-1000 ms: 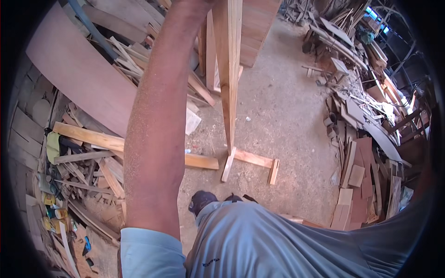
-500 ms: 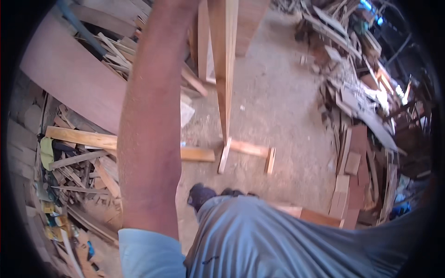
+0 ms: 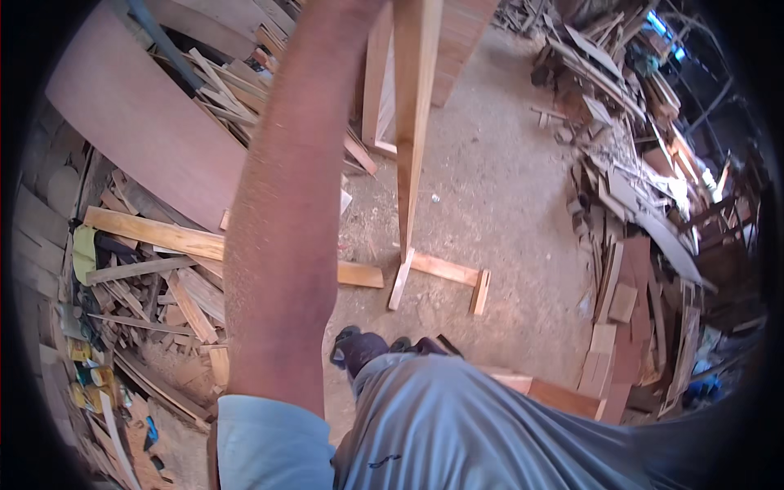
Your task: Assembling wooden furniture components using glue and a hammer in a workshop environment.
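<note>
My left forearm [image 3: 286,204] stretches up across the view from a light blue sleeve [image 3: 273,441]. It meets the top edge beside the upper end of a long wooden board [image 3: 415,106], and my left hand lies beyond that edge. What the hand holds or touches is hidden. The board stands upright, narrowing toward the floor, where its foot meets a small frame of wooden pieces [image 3: 445,268] lying there. My right hand and its fingers are out of view; only blue-grey shirt cloth [image 3: 457,425] shows below.
Behind the board stands a panelled wooden piece [image 3: 461,53]. Scrap wood and a large curved sheet [image 3: 147,122] fill the left side. A wooden plank [image 3: 155,233] lies across the scraps. Heaped offcuts [image 3: 621,180] line the right. My feet [image 3: 359,347] stand near the bottom.
The view has shifted slightly, so the arm, board and floor pieces appear a little further right. My left arm stays raised beside the board.
</note>
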`<act>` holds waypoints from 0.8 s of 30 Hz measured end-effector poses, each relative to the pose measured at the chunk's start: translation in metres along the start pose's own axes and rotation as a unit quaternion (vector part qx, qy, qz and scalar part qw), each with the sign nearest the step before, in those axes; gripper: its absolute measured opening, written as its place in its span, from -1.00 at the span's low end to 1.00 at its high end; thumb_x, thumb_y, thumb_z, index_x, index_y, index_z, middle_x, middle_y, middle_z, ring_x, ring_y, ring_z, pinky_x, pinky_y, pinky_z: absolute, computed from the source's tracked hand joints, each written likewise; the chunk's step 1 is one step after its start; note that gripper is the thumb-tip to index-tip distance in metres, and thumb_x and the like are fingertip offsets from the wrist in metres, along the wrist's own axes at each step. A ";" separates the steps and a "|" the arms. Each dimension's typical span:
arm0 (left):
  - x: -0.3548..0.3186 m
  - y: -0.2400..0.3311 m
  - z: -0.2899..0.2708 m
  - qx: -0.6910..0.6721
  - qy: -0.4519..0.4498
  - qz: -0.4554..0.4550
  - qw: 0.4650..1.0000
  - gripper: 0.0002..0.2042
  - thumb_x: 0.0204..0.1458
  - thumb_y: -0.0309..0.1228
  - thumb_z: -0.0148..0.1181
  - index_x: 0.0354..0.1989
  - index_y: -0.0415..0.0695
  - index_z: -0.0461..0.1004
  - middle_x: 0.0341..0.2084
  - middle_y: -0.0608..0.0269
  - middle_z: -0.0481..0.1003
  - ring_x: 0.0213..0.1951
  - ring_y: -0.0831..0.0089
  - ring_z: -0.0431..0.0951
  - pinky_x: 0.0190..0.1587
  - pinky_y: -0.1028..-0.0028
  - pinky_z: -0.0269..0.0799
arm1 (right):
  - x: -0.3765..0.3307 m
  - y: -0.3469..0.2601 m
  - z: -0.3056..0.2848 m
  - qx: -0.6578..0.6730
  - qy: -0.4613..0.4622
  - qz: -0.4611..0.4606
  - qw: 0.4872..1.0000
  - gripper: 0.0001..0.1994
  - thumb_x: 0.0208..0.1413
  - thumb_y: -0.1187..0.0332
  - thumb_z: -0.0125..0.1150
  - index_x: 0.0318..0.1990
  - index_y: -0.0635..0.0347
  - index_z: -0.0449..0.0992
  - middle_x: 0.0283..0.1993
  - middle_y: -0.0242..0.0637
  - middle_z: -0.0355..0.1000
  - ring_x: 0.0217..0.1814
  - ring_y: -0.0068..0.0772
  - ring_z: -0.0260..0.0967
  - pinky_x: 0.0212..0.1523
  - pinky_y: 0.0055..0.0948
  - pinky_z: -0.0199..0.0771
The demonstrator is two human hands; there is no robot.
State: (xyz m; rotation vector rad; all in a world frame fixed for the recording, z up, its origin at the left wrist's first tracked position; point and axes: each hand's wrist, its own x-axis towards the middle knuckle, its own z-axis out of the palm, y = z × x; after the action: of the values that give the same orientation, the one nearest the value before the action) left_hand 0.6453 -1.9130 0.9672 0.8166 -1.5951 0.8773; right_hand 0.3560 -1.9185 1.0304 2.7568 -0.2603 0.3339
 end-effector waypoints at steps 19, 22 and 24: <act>-0.023 -0.001 -0.004 0.017 -0.001 0.020 1.000 -0.86 0.17 -0.51 0.15 -0.23 -0.24 0.64 -0.31 -0.16 0.67 -0.17 -0.02 0.73 -0.11 0.20 0.60 | 0.005 -0.016 -0.001 -0.001 0.009 -0.010 1.000 -0.76 0.34 0.17 0.38 -0.03 0.09 0.61 -0.41 -0.30 0.54 -0.40 -0.27 0.52 -0.35 -0.24 0.55; -0.034 0.012 0.023 -0.096 0.016 -0.047 0.994 -0.86 0.18 -0.49 0.14 -0.24 -0.24 0.63 -0.29 -0.14 0.66 -0.14 0.04 0.71 -0.06 0.25 0.58 | -0.017 -0.020 0.006 0.000 -0.021 0.007 1.000 -0.77 0.35 0.16 0.38 -0.03 0.09 0.61 -0.41 -0.30 0.54 -0.41 -0.29 0.52 -0.35 -0.25 0.55; -0.020 0.009 0.004 -0.007 0.001 -0.036 0.999 -0.84 0.20 -0.47 0.13 -0.25 -0.25 0.63 -0.28 -0.08 0.65 -0.15 0.14 0.69 -0.04 0.30 0.56 | -0.012 -0.024 -0.006 0.007 0.002 -0.003 1.000 -0.77 0.35 0.16 0.38 -0.03 0.09 0.62 -0.41 -0.31 0.54 -0.41 -0.30 0.51 -0.35 -0.25 0.55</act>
State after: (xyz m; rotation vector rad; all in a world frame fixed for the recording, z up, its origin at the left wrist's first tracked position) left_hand 0.6395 -1.9111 0.9459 0.8574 -1.5599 0.8146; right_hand 0.3482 -1.8925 1.0252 2.7692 -0.2500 0.3405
